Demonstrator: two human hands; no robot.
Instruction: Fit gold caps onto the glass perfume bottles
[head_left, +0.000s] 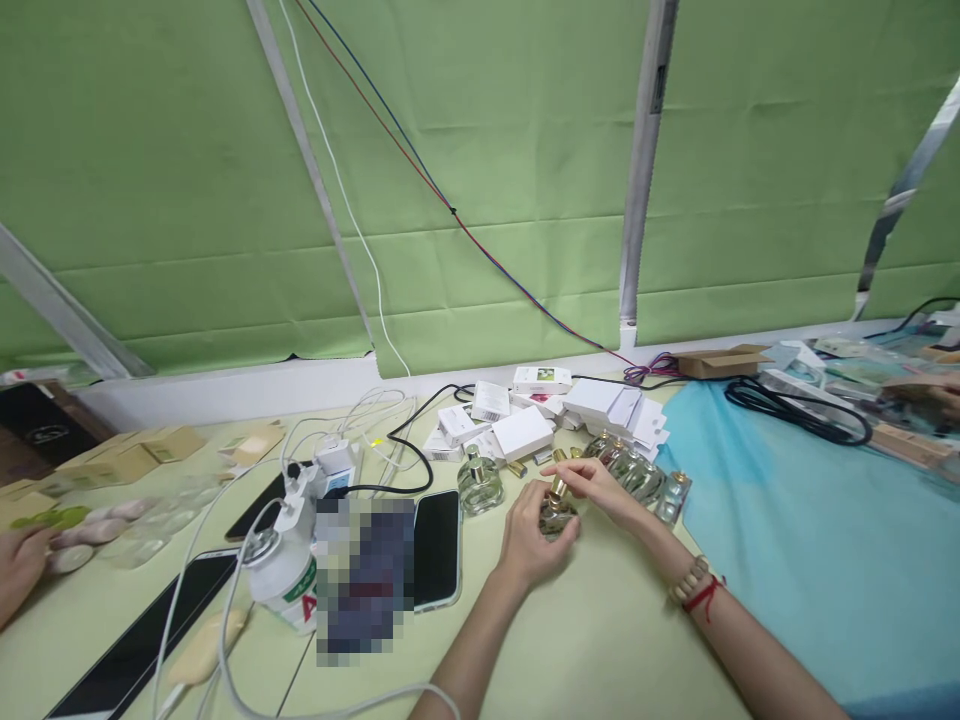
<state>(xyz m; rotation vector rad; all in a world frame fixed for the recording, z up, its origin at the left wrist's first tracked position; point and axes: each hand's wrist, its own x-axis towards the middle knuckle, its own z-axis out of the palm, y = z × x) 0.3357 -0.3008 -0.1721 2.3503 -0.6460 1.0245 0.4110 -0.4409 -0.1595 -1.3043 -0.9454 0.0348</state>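
At table centre: left hand [534, 540] gripping bottle [557, 515], right fingers [574, 473] pinching gold cap [559, 487] on top, not seated; uncapped bottles [637, 475] waiting at 2 o'clock.

Green blinds [480, 180], pale yellow-green table [600, 640], blue cloth [810, 540], white boxes [523, 433]

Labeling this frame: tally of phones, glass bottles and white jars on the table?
Phones lying face up: 3
Glass bottles: the one in both hands, one standing alone, plus a row too tightly packed to count
White jar: 1
Total: at least 6
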